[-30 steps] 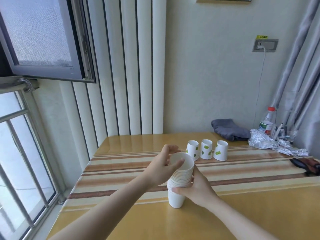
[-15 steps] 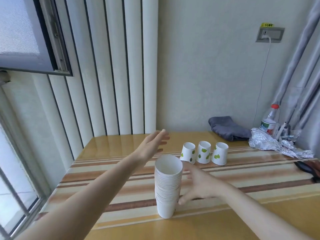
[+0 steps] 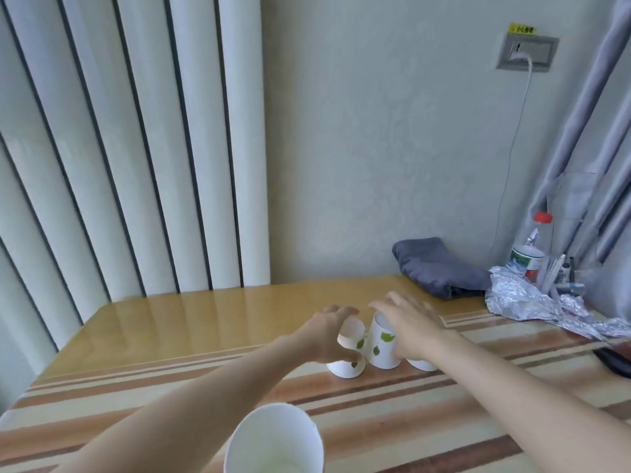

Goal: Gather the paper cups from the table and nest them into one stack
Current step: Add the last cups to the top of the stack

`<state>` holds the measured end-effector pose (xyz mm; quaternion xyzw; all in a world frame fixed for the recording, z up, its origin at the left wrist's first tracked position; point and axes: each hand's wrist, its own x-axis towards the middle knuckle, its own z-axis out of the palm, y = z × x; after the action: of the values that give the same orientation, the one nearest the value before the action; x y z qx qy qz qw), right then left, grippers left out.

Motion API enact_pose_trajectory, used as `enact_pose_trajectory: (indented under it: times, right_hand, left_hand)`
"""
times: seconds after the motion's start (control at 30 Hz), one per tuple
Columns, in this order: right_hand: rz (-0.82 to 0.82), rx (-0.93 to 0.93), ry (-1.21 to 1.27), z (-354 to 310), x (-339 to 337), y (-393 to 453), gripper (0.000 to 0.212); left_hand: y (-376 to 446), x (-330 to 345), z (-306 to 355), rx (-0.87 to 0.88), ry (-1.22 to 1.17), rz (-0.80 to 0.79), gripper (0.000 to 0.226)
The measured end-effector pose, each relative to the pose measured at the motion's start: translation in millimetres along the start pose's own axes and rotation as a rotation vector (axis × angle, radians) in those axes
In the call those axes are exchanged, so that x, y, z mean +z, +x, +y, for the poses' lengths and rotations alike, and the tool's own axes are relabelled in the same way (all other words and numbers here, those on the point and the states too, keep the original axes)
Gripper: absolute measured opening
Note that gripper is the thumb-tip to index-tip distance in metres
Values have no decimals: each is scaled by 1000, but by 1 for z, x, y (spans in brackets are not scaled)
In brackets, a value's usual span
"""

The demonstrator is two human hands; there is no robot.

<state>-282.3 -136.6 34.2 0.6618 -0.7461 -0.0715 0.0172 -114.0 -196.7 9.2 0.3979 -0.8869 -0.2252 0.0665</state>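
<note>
Three white paper cups with green leaf prints stand upside down in a row on the striped table (image 3: 170, 404). My left hand (image 3: 327, 336) wraps around the left cup (image 3: 350, 349). My right hand (image 3: 409, 329) covers the right cup (image 3: 421, 364), of which only the rim shows, with fingers spread over the middle cup (image 3: 382, 343). Whether the right hand grips its cup is unclear. The tall stack of nested cups (image 3: 273, 442) stands free at the bottom edge, its open mouth facing up, between my forearms.
A folded grey cloth (image 3: 440, 268) lies at the back by the wall. Crumpled foil (image 3: 532, 305), a plastic bottle (image 3: 529, 250) and pens crowd the back right corner. A dark object (image 3: 614, 361) lies at the right edge. A cable hangs from the wall socket (image 3: 527, 52).
Both hands let go of the stack and reached forward to the row of three cups. The left hand now closes on the left cup; the view came closer to the cups.
</note>
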Motion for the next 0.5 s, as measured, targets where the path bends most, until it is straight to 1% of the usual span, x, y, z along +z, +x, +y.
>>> enact_pose_trajectory:
  times: [0.13, 0.2, 0.27, 0.3, 0.37, 0.43, 0.47, 0.5]
  right_hand:
    - [-25, -11, -50, -11, 12, 8, 77]
    - [6, -9, -89, -17, 11, 3, 65]
    - [50, -3, -99, -21, 4, -6, 53]
    - [85, 3, -34, -22, -3, -13, 49]
    - [180, 31, 223, -23, -20, -28, 46]
    - [299, 108, 527, -25, -40, -50, 49]
    - [323, 180, 710, -29, -52, -64, 52]
    - [298, 252, 926, -33, -63, -79, 56]
  left_hand:
    - [-4, 6, -7, -42, -126, 85, 63]
    - [-21, -10, -10, -62, -221, 149, 61]
    - [-44, -40, -13, -80, -288, 221, 60]
    - [-57, -58, -13, -95, -313, 251, 60]
    - [-89, -95, -9, -131, -419, 318, 61]
    - [-125, -124, 2, -182, -661, 410, 60]
    - [-143, -135, 7, -202, -824, 451, 60]
    - [-162, -143, 13, -210, -996, 479, 61]
